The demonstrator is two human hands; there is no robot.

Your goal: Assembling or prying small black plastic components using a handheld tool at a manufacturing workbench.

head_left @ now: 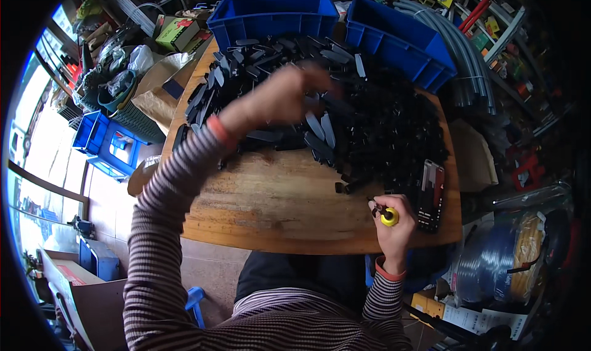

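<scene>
My left hand (289,95) reaches across the table above a big pile of black plastic parts (394,129). Motion smears its fingers, so whether they hold anything is unclear. Beneath and beside it lie flat, elongated dark-grey pieces (320,128). Near the table's front right, my right hand (397,225) is closed around a screwdriver (389,216) with a yellow and black handle, seen nearly end-on. A small dark bit shows at its fingertips, too small to name. Just right of that hand lies a flat black and red rectangular thing (431,196).
Two blue bins (274,24) (400,43) stand along the far side of the wooden table (265,209). Grey hose coils (455,61) are behind on the right. Plastic-wrapped coils (498,258) sit at the lower right. A brown paper bag (161,92) stands left.
</scene>
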